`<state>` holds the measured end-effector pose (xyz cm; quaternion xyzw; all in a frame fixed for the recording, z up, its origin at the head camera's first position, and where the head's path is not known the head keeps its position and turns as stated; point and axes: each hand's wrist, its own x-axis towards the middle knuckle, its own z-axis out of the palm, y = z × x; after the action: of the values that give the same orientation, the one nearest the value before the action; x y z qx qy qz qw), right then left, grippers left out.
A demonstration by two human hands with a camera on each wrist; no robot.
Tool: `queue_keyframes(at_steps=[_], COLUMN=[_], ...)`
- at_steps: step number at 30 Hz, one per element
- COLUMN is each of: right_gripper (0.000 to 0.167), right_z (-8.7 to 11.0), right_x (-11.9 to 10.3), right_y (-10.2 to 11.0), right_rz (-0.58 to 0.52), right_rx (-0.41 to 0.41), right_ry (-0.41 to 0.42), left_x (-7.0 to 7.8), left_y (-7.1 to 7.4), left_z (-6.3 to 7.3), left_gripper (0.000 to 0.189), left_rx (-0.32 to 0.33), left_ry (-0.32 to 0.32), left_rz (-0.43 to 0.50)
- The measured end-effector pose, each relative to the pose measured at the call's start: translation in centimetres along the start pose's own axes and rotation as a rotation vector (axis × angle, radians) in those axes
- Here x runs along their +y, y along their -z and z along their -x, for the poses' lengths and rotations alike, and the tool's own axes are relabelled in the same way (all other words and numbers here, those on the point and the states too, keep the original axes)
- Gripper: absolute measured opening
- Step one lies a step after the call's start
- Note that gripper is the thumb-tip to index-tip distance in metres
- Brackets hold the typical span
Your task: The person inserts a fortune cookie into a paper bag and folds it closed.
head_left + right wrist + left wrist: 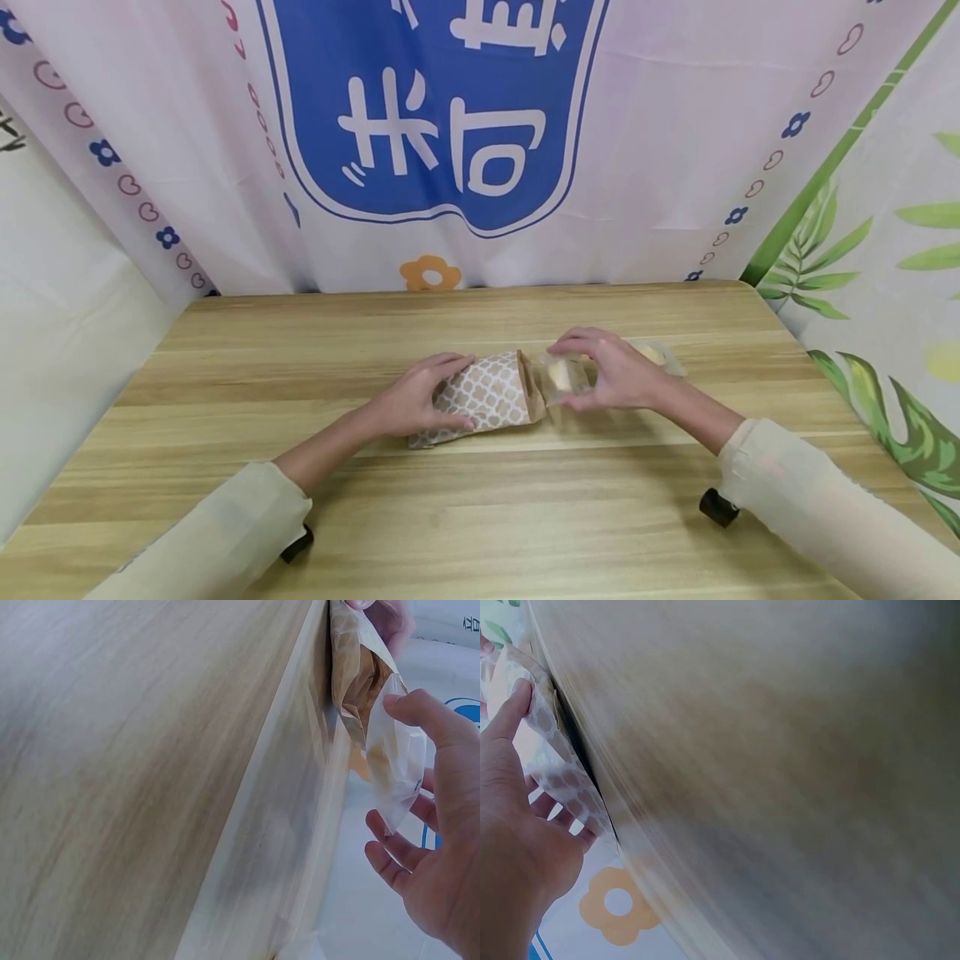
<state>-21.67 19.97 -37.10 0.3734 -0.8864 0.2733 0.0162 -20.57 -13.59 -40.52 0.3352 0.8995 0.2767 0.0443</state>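
My left hand (411, 400) grips a brown paper bag (491, 395) with a white lattice pattern, thumb on the near side and fingers over the far side. The bag lies on its side with its open mouth facing right. My right hand (621, 375) holds a small clear packet (561, 378) with a pale piece inside, right at the bag's mouth. In the right wrist view the thumb presses on the packet (388, 761), which overlaps the bag's opening (367, 686). The inside of the bag is mostly hidden.
A second clear packet (663, 358) with a pale yellow piece lies behind my right wrist, partly covered. The wooden table (480, 517) ends at a printed cloth (637, 208) at the back. A leaf-print cloth (885, 275) hangs at the right.
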Motion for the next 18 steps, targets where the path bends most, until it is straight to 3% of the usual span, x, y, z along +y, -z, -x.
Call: queue_keyframes(at_steps=[8,18], right_gripper=[0.065,0.069], right_z=[-0.31,-0.45], right_x=[0.06,-0.12], right_y=[-0.37,-0.52], right_rz=[-0.032,-0.024], right_rx=[0.002,-0.024], right_ry=[0.043,0.025], left_x=[-0.05,-0.03], left_y=[0.06,0.11], left_z=[0.24,0.14], left_gripper=[0.099,0.098], left_rx=[0.002,0.001], left_ry=[-0.004,-0.006], left_rz=[0.004,0.014])
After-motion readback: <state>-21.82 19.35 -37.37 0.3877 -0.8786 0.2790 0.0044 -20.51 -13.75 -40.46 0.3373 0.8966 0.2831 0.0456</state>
